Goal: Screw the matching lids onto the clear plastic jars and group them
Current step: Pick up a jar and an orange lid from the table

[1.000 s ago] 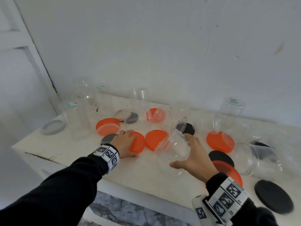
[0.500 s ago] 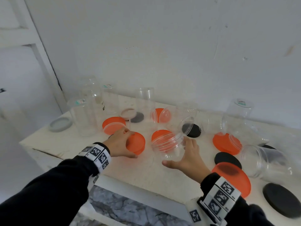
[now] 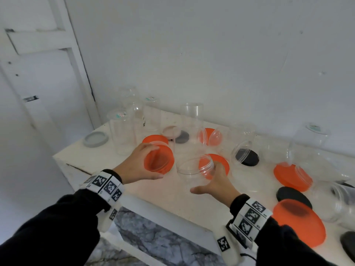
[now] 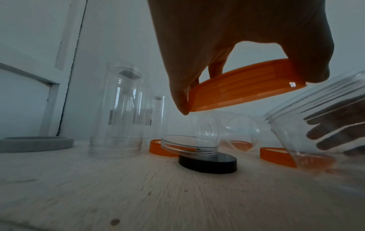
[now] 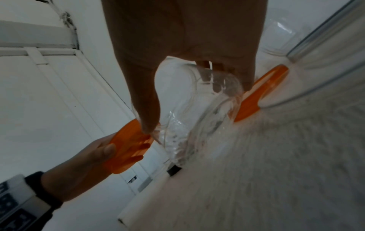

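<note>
My left hand (image 3: 143, 166) grips an orange lid (image 3: 159, 160) by its rim, lifted off the table and tilted with its hollow side toward the jar; in the left wrist view the orange lid (image 4: 247, 89) hangs between thumb and fingers. My right hand (image 3: 215, 181) holds a short clear jar (image 3: 195, 168) above the table, mouth tilted left toward the lid. In the right wrist view the clear jar (image 5: 189, 115) sits between thumb and fingers, with the orange lid (image 5: 128, 150) just left of it. A small gap separates lid and jar.
The white table (image 3: 163, 191) carries several clear jars, upright and lying, with orange lids (image 3: 292, 175) and black lids (image 3: 247, 158) scattered among them. A grey lid (image 3: 95, 139) lies at the far left. The table's front edge runs near my wrists.
My left hand has lifted the orange lid off the table and tipped it toward the jar. My right hand has raised the clear jar and brought it left, closer to the lid.
</note>
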Motion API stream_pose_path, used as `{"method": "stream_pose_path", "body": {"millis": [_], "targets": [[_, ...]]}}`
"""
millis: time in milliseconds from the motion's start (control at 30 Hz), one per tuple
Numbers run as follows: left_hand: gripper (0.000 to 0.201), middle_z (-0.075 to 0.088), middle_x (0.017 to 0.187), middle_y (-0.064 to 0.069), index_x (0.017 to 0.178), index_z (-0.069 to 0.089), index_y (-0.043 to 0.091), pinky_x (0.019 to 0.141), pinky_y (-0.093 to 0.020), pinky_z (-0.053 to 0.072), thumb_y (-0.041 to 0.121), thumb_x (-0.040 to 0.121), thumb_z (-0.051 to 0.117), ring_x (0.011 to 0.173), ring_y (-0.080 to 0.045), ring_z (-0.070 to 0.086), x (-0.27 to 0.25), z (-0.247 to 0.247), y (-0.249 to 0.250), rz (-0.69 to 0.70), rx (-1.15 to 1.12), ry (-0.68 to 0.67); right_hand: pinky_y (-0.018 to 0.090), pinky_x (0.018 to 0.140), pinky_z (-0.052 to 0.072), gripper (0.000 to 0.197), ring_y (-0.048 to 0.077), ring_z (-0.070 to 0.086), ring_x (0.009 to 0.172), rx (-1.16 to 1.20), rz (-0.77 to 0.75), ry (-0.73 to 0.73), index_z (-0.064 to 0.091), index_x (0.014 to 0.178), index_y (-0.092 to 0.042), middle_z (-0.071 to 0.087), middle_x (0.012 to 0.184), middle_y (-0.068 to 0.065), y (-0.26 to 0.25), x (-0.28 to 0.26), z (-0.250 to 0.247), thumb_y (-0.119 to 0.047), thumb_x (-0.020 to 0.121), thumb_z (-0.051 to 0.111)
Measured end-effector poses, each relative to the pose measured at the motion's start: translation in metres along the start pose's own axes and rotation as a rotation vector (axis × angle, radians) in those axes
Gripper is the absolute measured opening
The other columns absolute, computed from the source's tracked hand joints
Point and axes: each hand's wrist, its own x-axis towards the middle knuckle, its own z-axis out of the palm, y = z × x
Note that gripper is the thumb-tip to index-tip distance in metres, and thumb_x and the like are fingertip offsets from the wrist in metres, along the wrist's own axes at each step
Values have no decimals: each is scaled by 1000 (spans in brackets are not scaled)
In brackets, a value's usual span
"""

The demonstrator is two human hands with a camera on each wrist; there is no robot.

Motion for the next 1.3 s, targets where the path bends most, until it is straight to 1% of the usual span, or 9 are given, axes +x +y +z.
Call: {"method": "stream_pose_path", "body": {"millis": [100, 167, 233, 333, 433, 667, 900, 1167, 1300], "targets": [[95, 30, 125, 23, 128, 36, 33, 96, -8, 23, 66, 44, 66, 118, 1, 29, -2, 1, -2, 38, -21, 22, 28, 101, 36, 110, 17, 37, 123, 54, 36, -34, 18, 139, -12, 35, 132, 1, 1, 5, 6, -19, 56, 89], [88, 24, 122, 35, 123, 36, 35, 90, 4, 20, 64, 46, 67, 115, 4, 29, -3, 3, 1, 72, -42, 30, 25, 98, 35, 109, 13, 36, 119, 104, 49, -63, 14, 140, -12, 34, 130, -1, 1, 6, 8, -15, 60, 87], [84, 25, 127, 32, 121, 37, 35, 91, 6, 17, 62, 48, 68, 118, 4, 30, -2, 5, 4, 108, -70, 30, 20, 91, 37, 102, 10, 36, 116, 138, 47, -89, 18, 139, -11, 36, 129, -2, 0, 8, 10, -11, 62, 85], [87, 31, 140, 11, 126, 42, 28, 106, -11, 22, 62, 51, 71, 130, -3, 28, 3, 13, 4, 154, -70, 10, 10, 73, 38, 94, 11, 41, 113, 127, 40, -86, 28, 135, -13, 41, 127, -3, -1, 11, 13, -9, 60, 86], [94, 30, 141, 7, 131, 41, 27, 110, -33, 29, 66, 51, 71, 130, -9, 29, 8, 20, 7, 118, -37, -28, 9, 68, 37, 93, 11, 44, 112, 129, 39, -76, 32, 133, -14, 43, 123, -5, -1, 14, 17, -11, 58, 87], [101, 26, 144, 9, 136, 37, 29, 109, -36, 29, 69, 49, 70, 130, -9, 27, 21, 33, 37, 104, 10, -93, 10, 63, 40, 82, -1, 51, 93, 125, 34, -105, 33, 118, -19, 50, 107, -9, -2, 15, 16, -9, 58, 87], [89, 20, 146, 9, 139, 36, 26, 104, -21, 20, 42, 64, 81, 133, -6, 18, 36, 48, 52, 143, 87, -189, 28, 81, 48, 83, 19, 52, 104, 69, 17, -84, 37, 112, -17, 51, 114, 3, 3, 16, 11, -15, 50, 92], [100, 22, 145, 5, 142, 26, 21, 109, -31, 28, 34, 62, 85, 127, -8, 26, 37, 64, 52, 92, -50, -177, 13, 74, 39, 94, 13, 45, 110, 82, 18, -100, 28, 130, -16, 43, 122, -2, 6, 10, -1, -12, 58, 88], [119, 22, 136, 7, 146, 6, 22, 101, -24, 30, 20, 59, 88, 124, -6, 28, 28, 73, 40, -49, -298, -141, 22, 93, 37, 117, 12, 37, 119, 25, -19, -201, 8, 145, -16, 29, 137, 2, -6, 8, -16, -15, 59, 88]]}}
